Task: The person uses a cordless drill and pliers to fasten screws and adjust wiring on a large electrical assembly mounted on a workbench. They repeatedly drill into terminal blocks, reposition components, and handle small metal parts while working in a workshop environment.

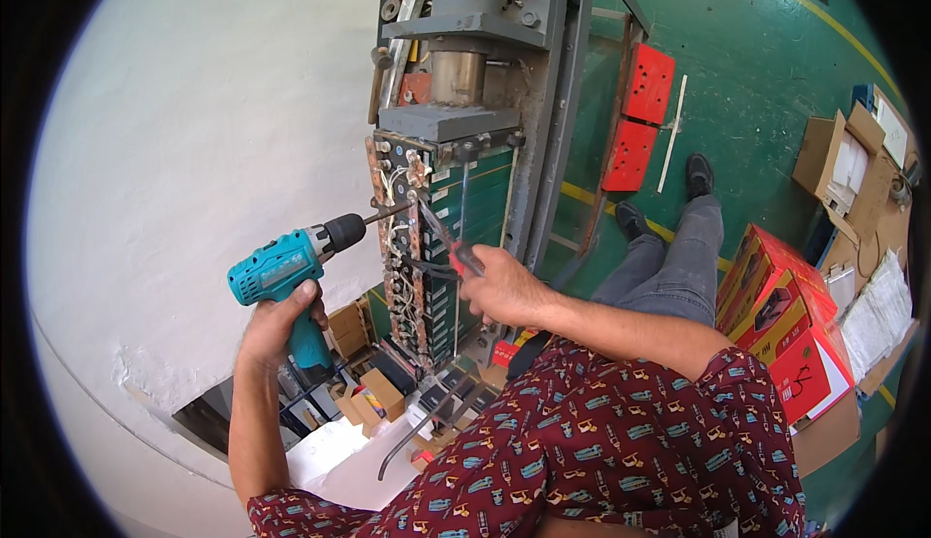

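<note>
My left hand (279, 323) is wrapped round the grip of a teal cordless drill (279, 265). From its black chuck a long thin bit (388, 211) reaches right to a fastener on a copper strip (416, 247). Closed round red handles, my right hand (499, 286) holds pliers (441, 230), their jaws up beside the bit's tip. Whether the jaws grip anything is too small to tell. The strip belongs to a tall stack of green-edged modules (470, 208) with copper bars, bolts and white wires along its side.
Above the stack sits a grey press plate (449, 123) under a metal ram (458, 78). A grey steel frame (553, 121) stands at right. Red drilled blocks (632, 155) lie beyond it. Red printed boxes (790, 320) and an open carton (836, 165) are farther right; a white wall (194, 102) is left.
</note>
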The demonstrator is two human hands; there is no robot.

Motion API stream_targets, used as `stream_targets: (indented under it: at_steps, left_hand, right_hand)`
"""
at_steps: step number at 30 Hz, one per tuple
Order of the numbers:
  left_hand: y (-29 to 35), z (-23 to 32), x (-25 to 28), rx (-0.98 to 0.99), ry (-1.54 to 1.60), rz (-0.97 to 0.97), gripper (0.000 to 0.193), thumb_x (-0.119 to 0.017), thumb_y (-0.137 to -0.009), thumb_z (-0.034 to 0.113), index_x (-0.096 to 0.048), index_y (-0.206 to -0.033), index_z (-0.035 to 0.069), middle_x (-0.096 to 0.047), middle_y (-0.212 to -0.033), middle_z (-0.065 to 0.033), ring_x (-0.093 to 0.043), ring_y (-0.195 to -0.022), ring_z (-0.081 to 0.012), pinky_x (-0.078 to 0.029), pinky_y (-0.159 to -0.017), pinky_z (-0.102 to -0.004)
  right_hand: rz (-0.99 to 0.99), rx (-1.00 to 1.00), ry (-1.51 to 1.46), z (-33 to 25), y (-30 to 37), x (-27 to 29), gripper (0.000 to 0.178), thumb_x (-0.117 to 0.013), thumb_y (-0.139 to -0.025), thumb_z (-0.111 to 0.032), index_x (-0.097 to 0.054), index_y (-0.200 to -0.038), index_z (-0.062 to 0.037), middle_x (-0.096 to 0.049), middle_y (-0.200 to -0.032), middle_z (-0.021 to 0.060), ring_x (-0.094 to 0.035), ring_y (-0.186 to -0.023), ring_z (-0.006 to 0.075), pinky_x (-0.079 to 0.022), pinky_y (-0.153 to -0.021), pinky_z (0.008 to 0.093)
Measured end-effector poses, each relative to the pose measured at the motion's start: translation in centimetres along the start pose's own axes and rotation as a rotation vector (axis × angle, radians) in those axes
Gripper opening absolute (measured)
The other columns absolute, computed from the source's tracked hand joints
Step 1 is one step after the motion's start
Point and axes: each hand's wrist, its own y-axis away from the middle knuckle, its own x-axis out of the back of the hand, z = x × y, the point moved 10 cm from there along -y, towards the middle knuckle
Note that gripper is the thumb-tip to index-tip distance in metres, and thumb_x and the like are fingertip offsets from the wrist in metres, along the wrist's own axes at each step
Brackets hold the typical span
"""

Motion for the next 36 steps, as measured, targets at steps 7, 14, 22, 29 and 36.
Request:
stream_targets:
  at_steps: [7,14,22,29,36]
  left_hand:
    - [-0.5,-0.2,0.5,-0.008,0.011,0.006,0.051,-0.085,-0.085,0.041,-0.063,-0.114,0.006,-0.068,-0.088,-0.0071,-0.068,-0.068,-0.0196,-0.060,-0.064,-0.0374]
    - [-0.5,-0.2,0.5,-0.004,0.015,-0.002,0.050,-0.085,-0.085,0.040,-0.063,-0.115,0.006,-0.069,-0.091,-0.0079,-0.068,-0.068,-0.0199,-0.060,-0.064,-0.0373]
    - [-0.3,0.1,0.4,-0.014,0.033,0.006,0.053,-0.085,-0.086,0.035,-0.061,-0.122,0.005,-0.069,-0.099,-0.0086,-0.068,-0.068,-0.0190,-0.061,-0.062,-0.0370]
    - [-0.4,-0.1,0.4,-0.011,0.049,-0.011,0.054,-0.085,-0.086,0.035,-0.061,-0.123,0.005,-0.069,-0.101,-0.0089,-0.068,-0.069,-0.0188,-0.060,-0.061,-0.0364]
    - [-0.2,0.4,0.1,-0.013,0.036,0.006,0.057,-0.086,-0.085,0.037,-0.060,-0.124,0.005,-0.069,-0.101,-0.0091,-0.068,-0.068,-0.0189,-0.060,-0.062,-0.0359]
  right_hand:
    - [0.005,-0.022,0.058,0.3,0.0,0.2,0.014,-0.056,-0.092,-0.008,-0.054,-0.104,-0.0011,-0.061,-0.079,0.0093,-0.062,-0.065,0.0165,-0.051,-0.048,0.0345]
    - [-0.018,-0.154,-0.099,0.9,0.2,0.8,0.023,-0.062,-0.092,-0.011,-0.058,-0.111,0.0005,-0.066,-0.095,0.0100,-0.067,-0.075,0.0173,-0.057,-0.056,0.0327]
    - [-0.066,-0.187,0.014,-0.6,0.7,1.1,0.031,-0.056,-0.099,-0.018,-0.058,-0.120,0.0049,-0.068,-0.103,0.0135,-0.070,-0.079,0.0178,-0.062,-0.059,0.0329]
    - [-0.032,-0.149,-0.044,-0.9,0.7,0.2,0.027,-0.054,-0.099,-0.017,-0.057,-0.116,0.0050,-0.066,-0.096,0.0119,-0.067,-0.074,0.0169,-0.060,-0.056,0.0325]
    - [0.000,-0.118,-0.020,-0.7,0.5,0.2,0.021,-0.055,-0.097,-0.017,-0.056,-0.108,0.0013,-0.061,-0.085,0.0070,-0.063,-0.066,0.0152,-0.055,-0.050,0.0320]
